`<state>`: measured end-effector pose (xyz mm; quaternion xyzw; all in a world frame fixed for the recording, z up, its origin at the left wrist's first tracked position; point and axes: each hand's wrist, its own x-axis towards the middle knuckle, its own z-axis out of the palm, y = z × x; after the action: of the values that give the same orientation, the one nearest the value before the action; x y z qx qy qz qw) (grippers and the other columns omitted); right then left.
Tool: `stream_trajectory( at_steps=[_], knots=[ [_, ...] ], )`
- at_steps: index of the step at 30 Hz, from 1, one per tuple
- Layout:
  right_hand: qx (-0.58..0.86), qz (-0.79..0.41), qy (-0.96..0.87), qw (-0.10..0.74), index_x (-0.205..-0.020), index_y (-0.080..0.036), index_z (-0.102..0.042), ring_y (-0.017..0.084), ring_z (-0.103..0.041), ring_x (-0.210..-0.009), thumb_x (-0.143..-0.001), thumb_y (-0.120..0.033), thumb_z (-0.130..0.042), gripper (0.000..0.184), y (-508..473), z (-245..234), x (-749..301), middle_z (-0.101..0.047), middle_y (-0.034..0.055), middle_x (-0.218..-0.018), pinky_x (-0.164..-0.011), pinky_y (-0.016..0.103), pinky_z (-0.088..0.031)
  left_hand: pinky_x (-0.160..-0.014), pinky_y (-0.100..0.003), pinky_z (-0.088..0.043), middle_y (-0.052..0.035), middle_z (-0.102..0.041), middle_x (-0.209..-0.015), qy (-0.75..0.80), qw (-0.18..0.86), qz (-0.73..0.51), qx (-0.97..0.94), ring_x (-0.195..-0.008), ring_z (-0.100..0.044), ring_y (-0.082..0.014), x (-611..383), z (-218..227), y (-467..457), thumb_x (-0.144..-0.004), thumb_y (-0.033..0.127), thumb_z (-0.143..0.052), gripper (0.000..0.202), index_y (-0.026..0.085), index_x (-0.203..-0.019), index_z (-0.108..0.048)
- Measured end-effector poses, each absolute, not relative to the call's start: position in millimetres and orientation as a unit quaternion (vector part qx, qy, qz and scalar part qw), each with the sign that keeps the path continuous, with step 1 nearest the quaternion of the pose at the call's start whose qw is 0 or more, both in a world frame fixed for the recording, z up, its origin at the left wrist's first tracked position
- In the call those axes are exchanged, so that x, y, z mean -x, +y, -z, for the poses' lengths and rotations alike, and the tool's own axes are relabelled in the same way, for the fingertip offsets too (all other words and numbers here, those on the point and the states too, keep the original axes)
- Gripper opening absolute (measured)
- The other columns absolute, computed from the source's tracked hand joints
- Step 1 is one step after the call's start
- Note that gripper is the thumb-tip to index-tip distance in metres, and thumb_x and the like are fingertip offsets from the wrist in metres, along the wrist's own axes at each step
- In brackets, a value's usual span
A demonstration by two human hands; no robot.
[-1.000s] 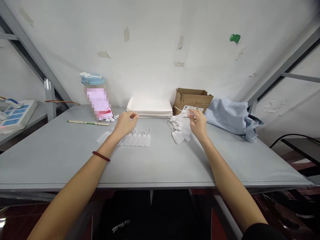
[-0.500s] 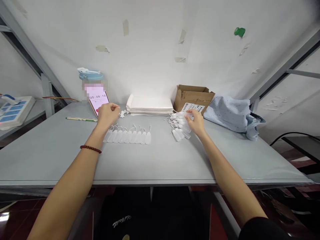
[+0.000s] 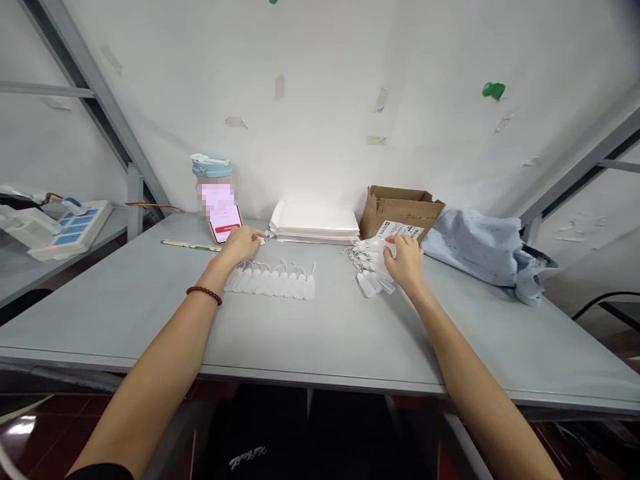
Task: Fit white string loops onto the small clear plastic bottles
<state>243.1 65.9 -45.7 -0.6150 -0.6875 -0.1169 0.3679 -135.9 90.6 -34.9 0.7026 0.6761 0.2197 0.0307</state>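
A row of several small white plastic bottles (image 3: pixel 273 282) with string loops lies on the grey table (image 3: pixel 320 333). My left hand (image 3: pixel 241 243) reaches past the row's left end, fingers curled around a small white piece near some loose white caps (image 3: pixel 263 235). My right hand (image 3: pixel 406 260) rests on a loose pile of the same white bottles (image 3: pixel 371 263), fingers closed on one of them. A red bead bracelet sits on my left wrist.
A phone (image 3: pixel 225 224) leans against a blue-lidded jar (image 3: pixel 212 180) at the back. A stack of white sheets (image 3: pixel 315 222), an open cardboard box (image 3: pixel 400 210) and a light blue cloth (image 3: pixel 483 243) line the back. A wooden stick (image 3: pixel 190 246) lies left. A blue-buttoned device (image 3: pixel 70 227) sits on a side shelf.
My left hand has shifted from the phone toward the loose white caps behind the row. My right hand has stayed on the pile, closing down on it. The camera has tilted.
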Motion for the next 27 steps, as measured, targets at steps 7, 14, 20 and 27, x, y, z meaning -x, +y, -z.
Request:
stream_trajectory(
  at_steps=[7, 14, 20, 27],
  knots=[
    [0.596, 0.068, -0.709, 0.372, -0.101, -0.018, -0.063, 0.030, -0.055, -0.099, -0.077, -0.014, -0.042, 0.032, 68.4, 45.7, -248.4, -0.065, 0.0128, -0.099, -0.085, 0.045, -0.041, -0.084, -0.034, -0.047, -0.0098, -0.073, -0.085, 0.668, 0.036, -0.186, -0.720, -0.091, -0.064, -0.0297, 135.9, 42.1, 93.6, -0.068, 0.019, -0.050, 0.037, 0.019, -0.097, -0.073],
    [0.606, 0.054, -0.689, 0.394, -0.098, -0.014, -0.064, 0.029, -0.056, -0.097, -0.073, -0.013, -0.042, 0.033, 69.0, 38.8, -261.0, -0.065, 0.0150, -0.101, -0.086, 0.044, -0.042, -0.076, -0.031, -0.048, -0.0098, -0.072, -0.084, 0.668, 0.039, -0.183, -0.720, -0.084, -0.066, -0.0275, 135.4, 43.3, 92.4, -0.068, 0.019, -0.053, 0.031, 0.019, -0.090, -0.074],
    [0.594, 0.060, -0.701, 0.390, -0.093, -0.015, -0.065, 0.028, -0.058, -0.092, -0.075, -0.015, -0.045, 0.027, 66.1, 36.7, -261.6, -0.065, 0.0136, -0.098, -0.085, 0.043, -0.044, -0.077, -0.032, -0.047, -0.0102, -0.072, -0.084, 0.669, 0.040, -0.171, -0.722, -0.084, -0.065, -0.0275, 131.7, 38.9, 87.9, -0.071, 0.021, -0.050, 0.033, 0.016, -0.095, -0.072],
    [0.563, 0.110, -0.719, 0.392, -0.096, -0.016, -0.063, 0.029, -0.053, -0.100, -0.084, -0.017, -0.043, 0.023, 49.4, 33.4, -228.6, -0.062, 0.0145, -0.100, -0.086, 0.044, -0.041, -0.079, -0.033, -0.046, -0.0089, -0.071, -0.086, 0.667, 0.030, -0.153, -0.728, -0.086, -0.063, -0.0261, 126.8, 36.2, 85.4, -0.074, 0.023, -0.048, 0.033, 0.016, -0.097, -0.071]
  ],
)
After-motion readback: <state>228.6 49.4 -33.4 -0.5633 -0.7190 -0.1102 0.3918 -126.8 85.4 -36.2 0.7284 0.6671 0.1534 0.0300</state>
